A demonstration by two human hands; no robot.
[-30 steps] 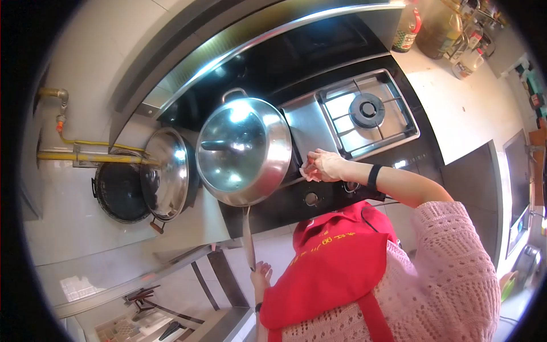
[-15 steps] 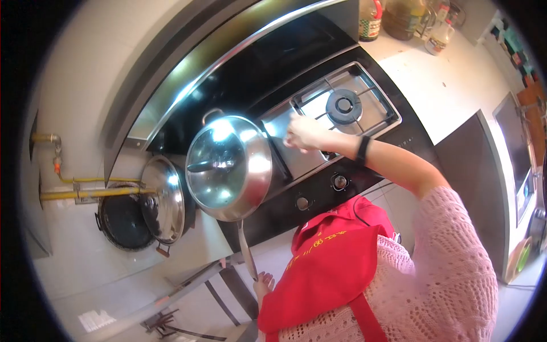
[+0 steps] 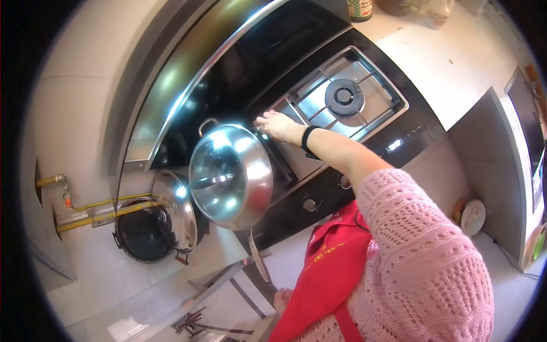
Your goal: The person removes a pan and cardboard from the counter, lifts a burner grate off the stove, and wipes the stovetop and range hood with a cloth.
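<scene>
**Right hand shifts from beside the burner toward the hob's far edge, closer to the pan**

Head view, twelve o'clock at the top: since the earlier frame, the right hand (image 3: 277,125) has slid leftward across the steel plate (image 3: 297,161) of the hob (image 3: 285,220). It is now just beside the lidded pan (image 3: 258,185), between the pan's one and two o'clock. Its fingers are loosely bent; I cannot tell whether they pinch anything.

The pan sits at eight o'clock from the bare burner (image 3: 345,97), its long handle (image 3: 260,259) pointing to five. The left hand (image 3: 282,298) is by the handle's end, partly hidden by the red apron (image 3: 336,245); whether it grips cannot be told. At the pan's eight o'clock stand a dark wok (image 3: 138,232) and a shiny steel lid (image 3: 182,214).

The step in hand looks like working over the plate's far edge. The next move, I judge, calls for keeping the knuckles off the pan's wall.
</scene>
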